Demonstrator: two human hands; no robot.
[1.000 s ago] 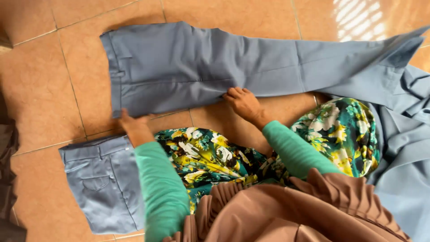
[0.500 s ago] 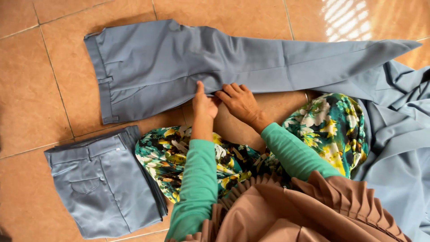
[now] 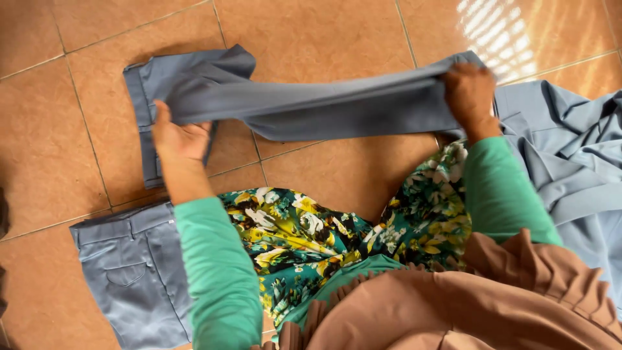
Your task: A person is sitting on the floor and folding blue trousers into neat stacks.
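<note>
A pair of grey-blue trousers [image 3: 304, 107] is stretched across the tiled floor in front of me, partly lifted. My left hand [image 3: 178, 136] grips the cloth near the waistband end on the left. My right hand [image 3: 468, 94] holds the trouser legs, bunched, at the right. The middle of the trousers hangs raised off the floor between both hands. Both my sleeves are green.
A folded pair of grey-blue trousers [image 3: 133, 272] lies on the floor at lower left. A heap of grey-blue cloth [image 3: 570, 168] spreads at the right. My floral green skirt [image 3: 304, 240] and brown scarf [image 3: 466, 304] fill the foreground. The floor has orange-brown tiles [image 3: 324, 26].
Both hands were pressing on the flat trousers near the middle. They have since moved apart to the two ends, gripped the cloth and lifted it off the floor.
</note>
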